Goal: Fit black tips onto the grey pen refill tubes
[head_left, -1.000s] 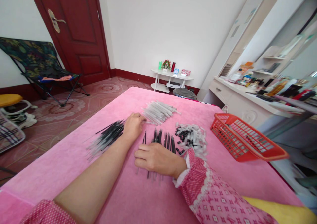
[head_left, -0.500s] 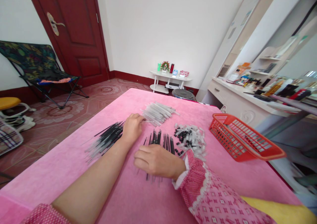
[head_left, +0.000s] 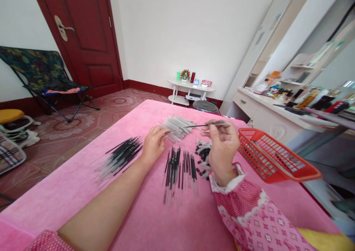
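My left hand (head_left: 154,143) is closed in a pinch at the left side of a pile of clear pen barrels (head_left: 179,127); one barrel seems to be in its fingertips, though it blends into the pile. Raised over the table's right half, my right hand (head_left: 223,141) pinches a thin dark pen refill (head_left: 195,126), its end pointing left over the barrels. Below the hands lies a row of black pen refills (head_left: 173,169). A larger bundle of refills (head_left: 122,156) rests left of my left hand. Small black and clear caps (head_left: 203,153) are partly hidden behind my right hand.
A pink cloth (head_left: 69,191) covers the table. At its right edge stands a red plastic basket (head_left: 277,156). Beyond are a dressing table (head_left: 266,106) with bottles, a low white stand (head_left: 177,99), a folding chair (head_left: 55,73) and a dark red door (head_left: 83,36).
My right hand has risen from the row of refills to the upper right, now with a refill in its fingers. My left hand has shifted slightly right.
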Action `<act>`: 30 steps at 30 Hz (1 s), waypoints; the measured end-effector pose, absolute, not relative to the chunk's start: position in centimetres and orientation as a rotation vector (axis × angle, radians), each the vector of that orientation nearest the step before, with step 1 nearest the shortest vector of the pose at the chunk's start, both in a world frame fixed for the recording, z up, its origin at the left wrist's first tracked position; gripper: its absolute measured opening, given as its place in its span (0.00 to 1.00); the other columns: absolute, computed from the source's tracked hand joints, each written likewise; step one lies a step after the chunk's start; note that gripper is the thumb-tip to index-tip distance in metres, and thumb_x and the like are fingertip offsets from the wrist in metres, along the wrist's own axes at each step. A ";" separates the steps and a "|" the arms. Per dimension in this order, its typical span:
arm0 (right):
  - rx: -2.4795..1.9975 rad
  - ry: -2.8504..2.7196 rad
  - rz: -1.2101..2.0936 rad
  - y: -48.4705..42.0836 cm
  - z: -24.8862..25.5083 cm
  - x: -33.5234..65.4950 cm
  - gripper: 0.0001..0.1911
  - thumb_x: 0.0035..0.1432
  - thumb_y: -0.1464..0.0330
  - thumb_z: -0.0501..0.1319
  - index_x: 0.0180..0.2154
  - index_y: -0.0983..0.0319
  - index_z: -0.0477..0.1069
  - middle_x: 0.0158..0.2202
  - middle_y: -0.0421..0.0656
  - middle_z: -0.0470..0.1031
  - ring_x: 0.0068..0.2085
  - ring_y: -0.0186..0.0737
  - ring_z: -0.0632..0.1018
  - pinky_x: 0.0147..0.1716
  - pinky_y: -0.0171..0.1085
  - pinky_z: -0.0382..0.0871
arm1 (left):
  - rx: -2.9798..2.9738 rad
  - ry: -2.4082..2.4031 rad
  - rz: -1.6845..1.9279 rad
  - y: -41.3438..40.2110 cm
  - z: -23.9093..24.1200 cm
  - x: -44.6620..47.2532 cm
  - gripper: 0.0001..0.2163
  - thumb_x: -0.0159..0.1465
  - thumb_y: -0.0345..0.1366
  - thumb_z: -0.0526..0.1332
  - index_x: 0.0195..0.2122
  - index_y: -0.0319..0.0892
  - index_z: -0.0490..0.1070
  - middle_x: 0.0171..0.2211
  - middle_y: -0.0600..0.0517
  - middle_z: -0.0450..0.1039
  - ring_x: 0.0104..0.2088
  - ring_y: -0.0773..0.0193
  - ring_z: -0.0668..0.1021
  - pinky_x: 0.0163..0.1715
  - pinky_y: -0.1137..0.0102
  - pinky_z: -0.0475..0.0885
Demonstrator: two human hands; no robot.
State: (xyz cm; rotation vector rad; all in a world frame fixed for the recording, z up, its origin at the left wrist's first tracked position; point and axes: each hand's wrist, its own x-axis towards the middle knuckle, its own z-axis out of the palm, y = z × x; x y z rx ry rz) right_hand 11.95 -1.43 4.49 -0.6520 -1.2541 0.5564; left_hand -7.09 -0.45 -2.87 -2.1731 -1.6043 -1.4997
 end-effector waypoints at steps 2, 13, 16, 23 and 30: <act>-0.652 -1.280 0.560 -1.7 4.3 11.8 0.06 0.57 0.68 0.58 0.36 0.62 0.65 0.35 0.41 0.71 0.30 0.32 0.74 0.28 0.33 0.73 | -2.174 -1.588 -1.538 -0.5 -2.8 -7.0 0.09 0.62 0.30 0.54 0.41 0.43 0.71 0.37 0.49 0.71 0.42 0.61 0.71 0.43 0.66 0.67; -0.672 -1.324 0.563 -1.9 4.0 11.6 0.05 0.57 0.68 0.58 0.37 0.62 0.65 0.34 0.41 0.72 0.30 0.32 0.74 0.28 0.34 0.73 | -2.189 -1.606 -1.567 -0.7 -2.7 -6.7 0.09 0.62 0.30 0.54 0.40 0.44 0.71 0.37 0.50 0.71 0.42 0.62 0.72 0.44 0.67 0.67; -0.679 -1.344 0.592 -2.0 3.9 11.5 0.06 0.56 0.68 0.58 0.37 0.62 0.65 0.35 0.41 0.71 0.30 0.31 0.75 0.29 0.33 0.73 | -2.219 -1.582 -1.547 -0.8 -2.7 -6.6 0.09 0.62 0.30 0.54 0.40 0.43 0.71 0.37 0.49 0.71 0.42 0.62 0.71 0.44 0.67 0.67; -0.729 -1.398 0.719 -0.5 3.7 12.5 0.07 0.53 0.66 0.60 0.35 0.63 0.67 0.32 0.41 0.73 0.29 0.32 0.75 0.26 0.33 0.73 | -2.256 -1.626 -1.614 -0.7 -3.1 -6.6 0.09 0.61 0.30 0.54 0.39 0.43 0.72 0.37 0.49 0.71 0.42 0.61 0.72 0.43 0.65 0.67; -0.859 -1.708 0.637 0.5 2.9 12.9 0.07 0.51 0.67 0.61 0.32 0.64 0.72 0.30 0.42 0.75 0.31 0.35 0.75 0.30 0.35 0.69 | -2.359 -1.560 -1.503 -1.0 -2.8 -5.9 0.10 0.60 0.30 0.56 0.40 0.44 0.72 0.38 0.49 0.71 0.42 0.61 0.71 0.43 0.66 0.67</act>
